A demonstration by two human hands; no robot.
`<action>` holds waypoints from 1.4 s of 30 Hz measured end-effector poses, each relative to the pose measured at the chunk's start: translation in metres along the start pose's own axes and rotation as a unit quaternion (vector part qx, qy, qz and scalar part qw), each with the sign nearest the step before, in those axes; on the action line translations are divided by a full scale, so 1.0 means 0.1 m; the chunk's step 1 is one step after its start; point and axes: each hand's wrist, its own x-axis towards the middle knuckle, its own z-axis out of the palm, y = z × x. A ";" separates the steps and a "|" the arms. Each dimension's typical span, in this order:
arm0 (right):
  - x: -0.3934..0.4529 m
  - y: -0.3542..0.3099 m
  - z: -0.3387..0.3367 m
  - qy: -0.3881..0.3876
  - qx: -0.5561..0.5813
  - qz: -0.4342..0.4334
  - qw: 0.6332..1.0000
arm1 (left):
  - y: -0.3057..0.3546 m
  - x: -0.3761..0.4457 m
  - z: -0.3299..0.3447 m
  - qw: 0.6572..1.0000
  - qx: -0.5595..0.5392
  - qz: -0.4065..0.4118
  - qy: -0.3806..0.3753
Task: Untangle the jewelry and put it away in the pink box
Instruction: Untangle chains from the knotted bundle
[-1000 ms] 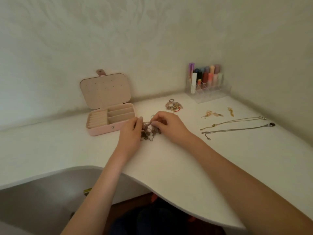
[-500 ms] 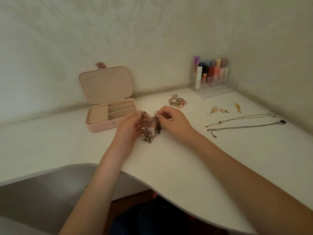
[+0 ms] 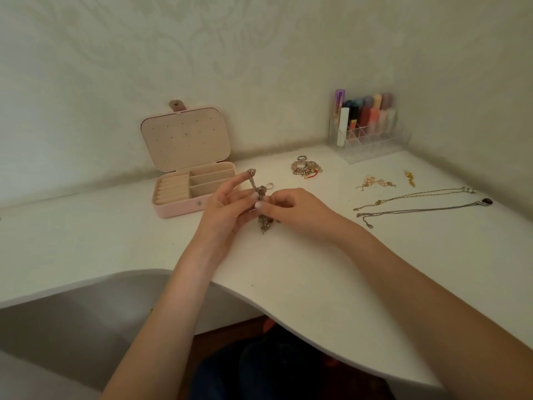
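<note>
1. A knot of chains (image 3: 261, 203) is held up just over the white desk (image 3: 288, 269), between both hands.
2. The left hand (image 3: 227, 210) pinches the knot, with one chain looped over a raised finger.
3. The right hand (image 3: 297, 210) pinches it too.
4. The pink box (image 3: 184, 180) sits open, just behind the left hand.
5. Two long necklaces (image 3: 415, 202) lie flat to the right.

Dim, flat, greenish indoor light, soft shadows, slight overall softness, wide-angle bending toward the edges.
</note>
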 end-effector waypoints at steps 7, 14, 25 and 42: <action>-0.05 -0.02 -0.08 -0.041 0.071 0.000 0.997 | -0.01 0.02 -0.01 0.998 -0.019 0.016 0.058; -0.04 -0.04 -0.13 0.009 0.094 -0.044 0.995 | -0.03 0.02 0.02 0.990 0.077 0.039 0.110; -0.01 -0.05 -0.21 0.067 0.195 0.011 0.978 | -0.08 0.00 0.03 0.970 0.190 0.101 0.112; -0.07 -0.11 -0.16 0.001 0.278 0.034 0.960 | -0.10 0.00 0.01 0.975 0.202 0.084 0.034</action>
